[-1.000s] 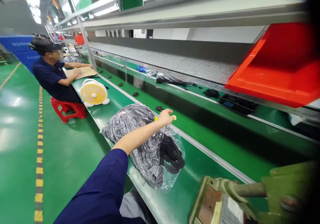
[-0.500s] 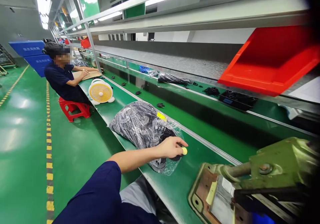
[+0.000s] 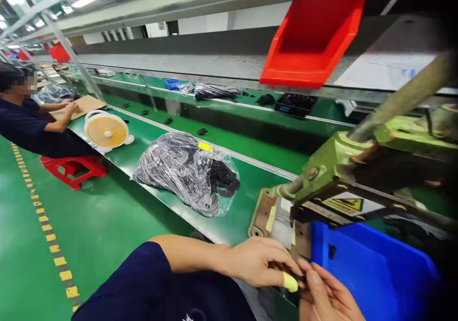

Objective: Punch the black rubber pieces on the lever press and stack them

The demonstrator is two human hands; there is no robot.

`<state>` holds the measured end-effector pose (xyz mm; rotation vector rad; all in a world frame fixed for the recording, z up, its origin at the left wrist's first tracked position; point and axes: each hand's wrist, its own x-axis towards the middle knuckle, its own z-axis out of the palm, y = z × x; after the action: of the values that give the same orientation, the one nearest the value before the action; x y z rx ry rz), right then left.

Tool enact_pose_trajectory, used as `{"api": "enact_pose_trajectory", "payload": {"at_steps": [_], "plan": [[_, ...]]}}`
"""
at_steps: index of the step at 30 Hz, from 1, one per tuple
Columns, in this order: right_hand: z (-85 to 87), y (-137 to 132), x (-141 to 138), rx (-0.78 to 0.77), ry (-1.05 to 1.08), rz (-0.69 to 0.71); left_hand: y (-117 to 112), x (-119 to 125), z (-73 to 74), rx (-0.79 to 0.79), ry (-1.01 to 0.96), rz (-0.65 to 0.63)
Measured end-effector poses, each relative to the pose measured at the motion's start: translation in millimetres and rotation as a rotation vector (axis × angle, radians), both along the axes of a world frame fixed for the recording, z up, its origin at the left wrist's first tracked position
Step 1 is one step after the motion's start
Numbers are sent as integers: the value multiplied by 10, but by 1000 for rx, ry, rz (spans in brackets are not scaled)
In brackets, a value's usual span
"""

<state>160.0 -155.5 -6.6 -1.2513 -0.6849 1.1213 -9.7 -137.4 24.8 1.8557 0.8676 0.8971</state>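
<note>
My left hand (image 3: 263, 262), with a yellow cover on its thumb, meets my right hand (image 3: 327, 296) at the lower right. Between their closed fingertips is a small black piece (image 3: 301, 279), mostly hidden by the fingers. Just beyond the hands stands a green hand press (image 3: 318, 168) with a metal block (image 3: 282, 223) on its base. A clear plastic bag (image 3: 171, 168) full of flat black parts (image 3: 223, 178) lies on the bench to the left, its mouth toward the press.
A blue bin (image 3: 375, 273) stands right of my hands. A red bin (image 3: 315, 39) hangs above the conveyor (image 3: 243, 142), where several black pieces lie. A white and yellow fan (image 3: 107, 131) separates the bag from a seated co-worker (image 3: 39, 120) handling cardboard.
My left hand has left the bag's mouth and moved right, to the front of the press. My right hand has come into view, meeting it at a black piece. The view has turned right.
</note>
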Motion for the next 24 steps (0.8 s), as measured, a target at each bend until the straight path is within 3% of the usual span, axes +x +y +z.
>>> {"api": "enact_pose_trajectory", "payload": {"at_steps": [2,4,7,9,11,13,19,24], "plan": [[4,-26,-123,21,22,-18,-26,15,-15,37,-10,60],[12,-54,-177,67,-52,55,-35,-2,-10,-4,-79,142],[12,-98,-151,86,-234,215,-9,-45,-15,-312,-255,248],[2,-118,-114,72,-312,244,26,-66,-43,-537,-339,261],[-15,-127,-89,67,-353,233,47,-82,-79,-630,-361,248],[-33,-133,-78,77,-384,234,47,-103,-114,-583,-348,229],[-82,-194,-67,116,-432,259,4,-205,-212,-98,-170,196],[-145,-262,-65,124,-454,258,-15,-231,-304,-45,-127,186]]}}
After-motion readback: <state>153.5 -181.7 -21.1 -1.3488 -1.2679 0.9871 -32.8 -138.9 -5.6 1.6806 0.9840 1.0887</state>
